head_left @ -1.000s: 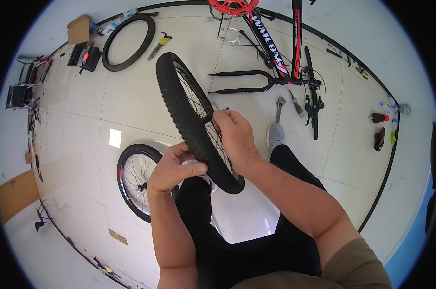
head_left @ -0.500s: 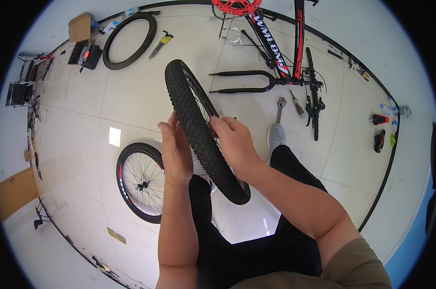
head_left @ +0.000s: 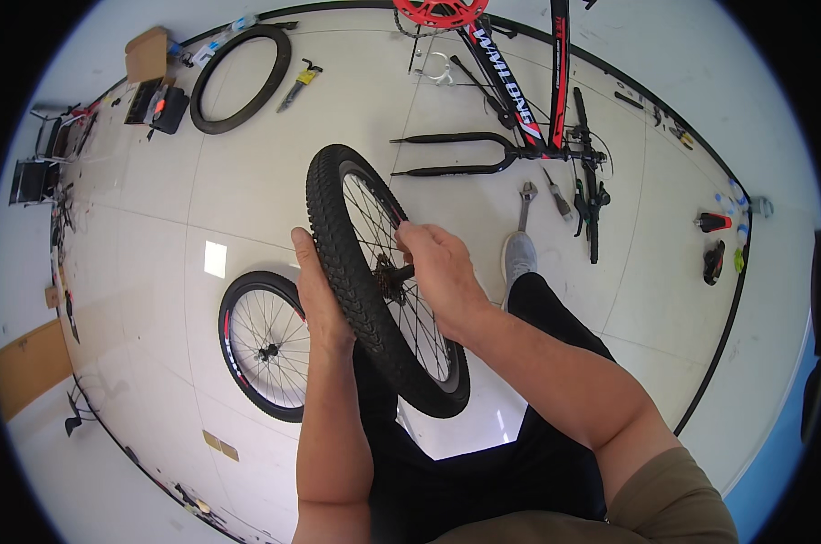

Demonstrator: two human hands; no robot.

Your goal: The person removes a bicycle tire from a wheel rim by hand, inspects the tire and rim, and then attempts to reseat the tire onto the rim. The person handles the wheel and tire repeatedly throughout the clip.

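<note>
Between my two hands a bicycle wheel (head_left: 338,263) with a knobby black tyre stands tilted above the floor. Its spokes and a brownish sprocket cluster (head_left: 388,281) at the hub show. My left hand (head_left: 324,295) presses its palm to the tyre's left side, thumb stretched up; its fingers are hidden behind the wheel. On the right side, my right hand (head_left: 442,272) has its fingers curled at the rim, partly covering the spokes. A second wheel (head_left: 232,313) with red and white rim markings lies on the floor beside my left forearm.
Ahead lies a black and red bicycle frame (head_left: 499,77) with its fork (head_left: 456,170) and handlebar (head_left: 594,195). An adjustable wrench (head_left: 526,204) and a screwdriver (head_left: 560,201) are near my right shoe (head_left: 519,254). A loose tyre (head_left: 198,104) and toolbox (head_left: 166,111) sit far left.
The wheel has come down toward me and turned so that its spokes and hub now show. My left hand has shifted slightly down along the tyre; the right hand stays at the rim.
</note>
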